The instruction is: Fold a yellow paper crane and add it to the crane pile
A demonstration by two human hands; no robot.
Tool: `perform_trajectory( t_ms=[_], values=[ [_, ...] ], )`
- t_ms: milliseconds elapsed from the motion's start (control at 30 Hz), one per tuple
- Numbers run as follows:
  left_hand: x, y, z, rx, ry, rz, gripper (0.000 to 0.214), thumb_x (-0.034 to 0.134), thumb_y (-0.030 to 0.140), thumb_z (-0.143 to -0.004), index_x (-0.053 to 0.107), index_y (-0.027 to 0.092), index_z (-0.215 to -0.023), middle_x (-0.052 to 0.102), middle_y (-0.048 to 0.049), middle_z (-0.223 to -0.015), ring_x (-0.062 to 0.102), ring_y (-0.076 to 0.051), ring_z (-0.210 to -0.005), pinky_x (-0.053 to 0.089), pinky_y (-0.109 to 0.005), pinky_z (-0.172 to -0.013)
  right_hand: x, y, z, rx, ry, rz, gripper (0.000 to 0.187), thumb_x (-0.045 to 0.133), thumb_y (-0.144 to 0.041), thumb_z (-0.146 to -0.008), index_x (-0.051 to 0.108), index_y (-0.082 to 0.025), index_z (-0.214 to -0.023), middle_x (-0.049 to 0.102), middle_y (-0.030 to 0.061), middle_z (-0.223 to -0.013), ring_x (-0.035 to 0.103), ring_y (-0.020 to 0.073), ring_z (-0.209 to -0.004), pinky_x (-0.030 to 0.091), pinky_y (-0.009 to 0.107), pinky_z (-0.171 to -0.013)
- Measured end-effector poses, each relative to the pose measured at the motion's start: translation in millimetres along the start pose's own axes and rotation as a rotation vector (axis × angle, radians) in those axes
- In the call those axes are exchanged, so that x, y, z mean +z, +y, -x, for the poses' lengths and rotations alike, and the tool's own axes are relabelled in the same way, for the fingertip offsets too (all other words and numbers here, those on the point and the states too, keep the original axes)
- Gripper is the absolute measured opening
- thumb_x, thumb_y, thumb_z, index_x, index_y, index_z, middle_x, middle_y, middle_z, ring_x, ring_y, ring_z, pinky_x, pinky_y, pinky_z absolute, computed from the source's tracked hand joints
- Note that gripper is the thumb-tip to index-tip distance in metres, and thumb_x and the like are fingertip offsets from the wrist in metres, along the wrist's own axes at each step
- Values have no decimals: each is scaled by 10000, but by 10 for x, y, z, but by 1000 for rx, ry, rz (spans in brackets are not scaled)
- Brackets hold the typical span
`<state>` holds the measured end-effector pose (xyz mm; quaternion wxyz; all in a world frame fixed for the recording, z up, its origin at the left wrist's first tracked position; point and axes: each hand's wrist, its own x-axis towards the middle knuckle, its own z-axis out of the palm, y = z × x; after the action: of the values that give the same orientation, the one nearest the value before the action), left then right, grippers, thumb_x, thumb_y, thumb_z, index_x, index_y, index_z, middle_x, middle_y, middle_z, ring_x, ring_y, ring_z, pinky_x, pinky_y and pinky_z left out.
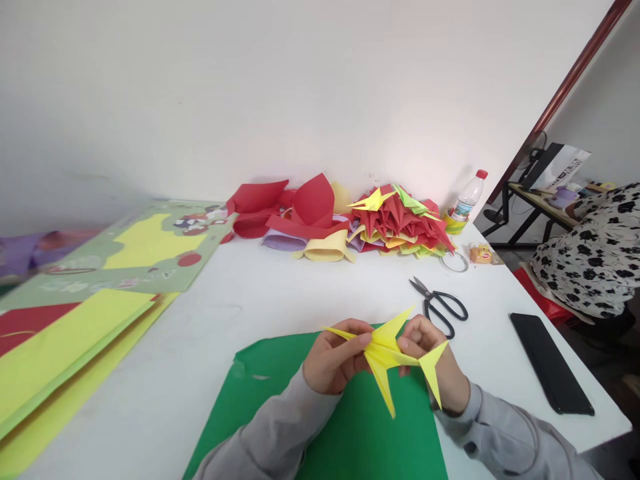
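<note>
A yellow folded-paper figure (387, 355) with several pointed limbs is held up between my two hands. My left hand (336, 357) pinches its left part, thumb on top and fingers behind. On the other side my right hand (434, 353) grips it near the narrow right end, where a forked tip spreads out. Some of my right fingers are hidden behind the paper. Beneath both hands lies a green sheet (380, 440) on the white table. Black-handled scissors (437, 303) rest just beyond my right hand.
Red, yellow and purple folded papers (300, 217) and a pile of pointed paper figures (400, 223) line the wall. A bottle (467, 197) stands at the back right, a black flat object (550, 363) nearer. Yellow sheets (75, 347) lie left. Another person (590, 253) sits at far right.
</note>
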<state>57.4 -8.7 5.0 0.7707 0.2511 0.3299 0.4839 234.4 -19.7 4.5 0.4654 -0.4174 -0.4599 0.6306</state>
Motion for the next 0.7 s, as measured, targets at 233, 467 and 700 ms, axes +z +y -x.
perform_trajectory(
  t_ms=[233, 467, 700],
  values=[
    [59, 53, 24, 3, 33, 61, 339, 916, 313, -483, 700, 169, -700, 717, 0, -624, 664, -116, -563, 539, -191, -540, -31, -54, 59, -416, -108, 155, 168, 686, -345, -798, 678, -214, -904, 595, 29, -817, 572, 141, -697, 461, 269, -622],
    [-2, -132, 11, 96, -56, -2, 378, 913, 215, -482, 713, 181, -801, 734, -6, -754, 676, -140, -677, 530, -232, -643, -40, -15, 56, -542, 25, 321, 93, 694, -198, -799, 716, -260, -865, 607, 23, -848, 596, 148, -755, 486, 277, -666],
    [-50, -277, 24, 149, -88, -110, 377, 886, 237, -538, 713, 185, -868, 726, -3, -772, 630, -138, -714, 491, -255, -683, -49, 17, 37, -507, 93, 386, 102, 747, -252, -753, 763, -285, -847, 614, 24, -850, 613, 150, -758, 521, 274, -655]
  ],
)
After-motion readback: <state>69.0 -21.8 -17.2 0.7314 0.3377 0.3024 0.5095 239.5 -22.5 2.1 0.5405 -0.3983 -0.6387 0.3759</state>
